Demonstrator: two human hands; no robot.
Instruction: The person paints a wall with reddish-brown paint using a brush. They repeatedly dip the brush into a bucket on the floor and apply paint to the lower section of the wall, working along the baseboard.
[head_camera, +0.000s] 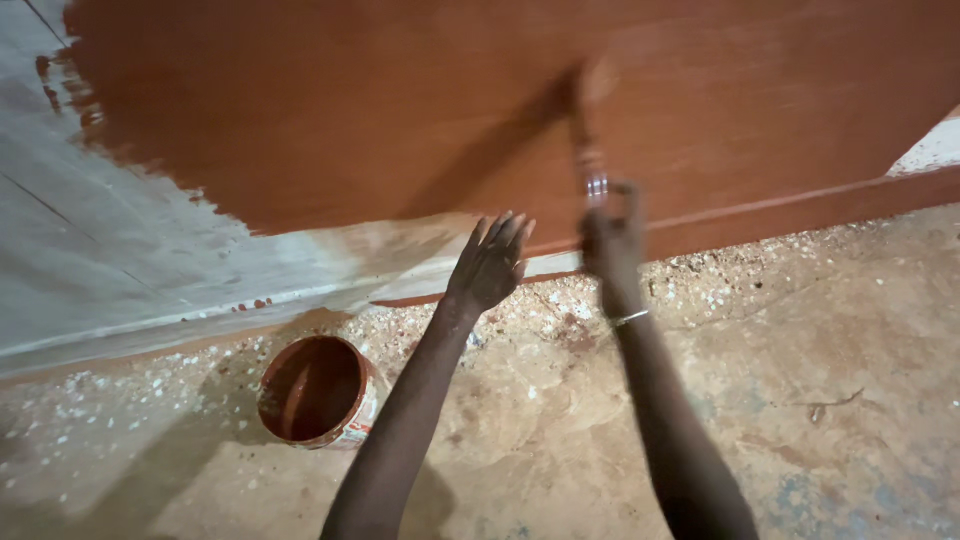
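My right hand (612, 240) is shut on the handle of a paintbrush (590, 150), blurred with motion, its bristles against the wall's red-brown painted area (400, 100). A thin bracelet shows on that wrist. My left hand (490, 262) is open with fingers spread, held near the wall's lower unpainted strip, holding nothing. An open round paint can (318, 392) with red-brown paint inside stands on the ground to the left of my left arm.
The grey unpainted wall (110, 250) remains at the left and bottom. The dirt floor (800, 380) is strewn with small white chips along the wall's base. A painted ledge (800, 205) runs along the wall at the right.
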